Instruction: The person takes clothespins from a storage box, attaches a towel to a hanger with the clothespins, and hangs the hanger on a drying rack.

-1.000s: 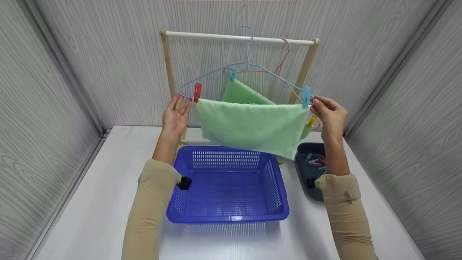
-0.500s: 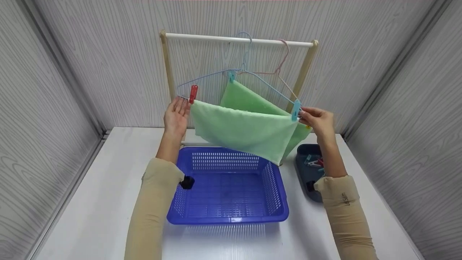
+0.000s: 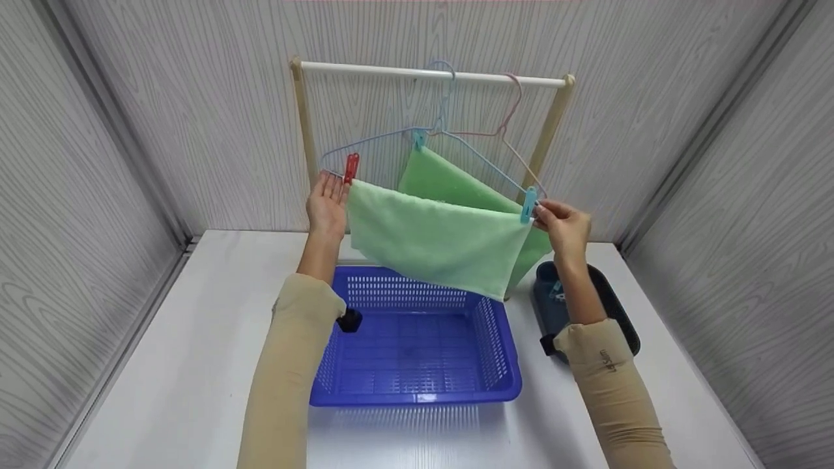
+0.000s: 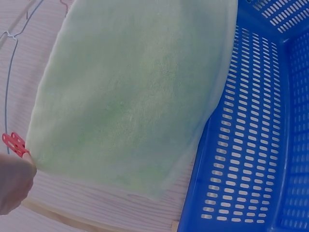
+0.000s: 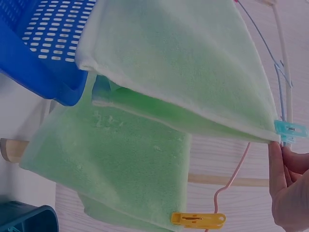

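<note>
A light blue hanger (image 3: 482,156) hangs by its hook from the white rail, its right side lower than its left. A pale green towel (image 3: 436,241) is clipped to it by a red clothespin (image 3: 352,167) at the left and a teal clothespin (image 3: 528,205) at the right. My left hand (image 3: 328,208) touches the hanger's left end beside the red clothespin, palm showing and fingers extended. With thumb and fingers, my right hand (image 3: 565,225) pinches the hanger's right end by the teal clothespin; the right wrist view shows those fingertips (image 5: 276,152) at the towel's corner.
Behind, a second green towel (image 3: 456,176) hangs aslant from a pink hanger (image 3: 519,159), with a yellow clothespin (image 5: 198,220) at its lower corner. A blue basket (image 3: 417,397) stands below. Under my right forearm is a dark tray (image 3: 622,319) with clothespins. The rack's rail (image 3: 378,69) runs behind.
My right hand has moved left and down with the hanger's right end, tilting hanger and towel. My left hand stays at the left end, shifted slightly right.
</note>
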A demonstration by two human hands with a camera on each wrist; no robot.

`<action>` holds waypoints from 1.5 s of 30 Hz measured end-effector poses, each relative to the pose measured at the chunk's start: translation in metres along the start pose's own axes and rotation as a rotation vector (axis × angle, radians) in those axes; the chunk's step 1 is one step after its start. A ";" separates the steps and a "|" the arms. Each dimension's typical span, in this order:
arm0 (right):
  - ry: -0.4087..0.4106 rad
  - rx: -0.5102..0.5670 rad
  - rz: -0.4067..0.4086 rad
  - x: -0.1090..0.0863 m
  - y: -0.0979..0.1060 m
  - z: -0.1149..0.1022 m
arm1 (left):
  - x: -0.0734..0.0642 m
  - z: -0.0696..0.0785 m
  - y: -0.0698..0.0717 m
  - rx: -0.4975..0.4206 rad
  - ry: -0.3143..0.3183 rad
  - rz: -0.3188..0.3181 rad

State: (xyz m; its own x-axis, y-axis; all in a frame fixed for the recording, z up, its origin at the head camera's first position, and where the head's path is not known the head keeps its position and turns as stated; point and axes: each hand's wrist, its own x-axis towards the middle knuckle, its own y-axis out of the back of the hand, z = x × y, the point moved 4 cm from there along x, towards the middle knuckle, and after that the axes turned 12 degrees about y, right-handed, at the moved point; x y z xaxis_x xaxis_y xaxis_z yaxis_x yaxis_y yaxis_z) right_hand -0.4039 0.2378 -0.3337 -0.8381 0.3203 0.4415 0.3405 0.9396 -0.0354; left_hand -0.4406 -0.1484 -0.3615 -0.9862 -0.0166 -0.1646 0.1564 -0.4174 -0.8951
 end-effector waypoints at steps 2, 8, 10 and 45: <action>-0.002 0.007 0.018 -0.002 -0.001 0.003 | 0.001 -0.001 0.000 -0.006 0.003 -0.006; 0.011 0.046 0.052 -0.005 -0.003 0.007 | 0.003 -0.003 0.002 -0.032 0.031 -0.033; 0.030 0.042 0.053 -0.006 -0.004 0.007 | 0.003 -0.003 0.003 -0.034 0.041 -0.041; 0.093 0.013 -0.016 -0.025 -0.023 0.011 | -0.041 0.006 0.039 1.422 -0.093 0.033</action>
State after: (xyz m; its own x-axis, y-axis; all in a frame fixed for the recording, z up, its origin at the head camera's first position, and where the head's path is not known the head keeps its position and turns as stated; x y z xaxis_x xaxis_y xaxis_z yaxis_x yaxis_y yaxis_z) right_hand -0.3953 0.2096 -0.3541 -0.8000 0.2929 0.5236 0.3212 0.9462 -0.0384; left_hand -0.3942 -0.1692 -0.3873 -0.9919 -0.0794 -0.0994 0.0476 -0.9562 0.2889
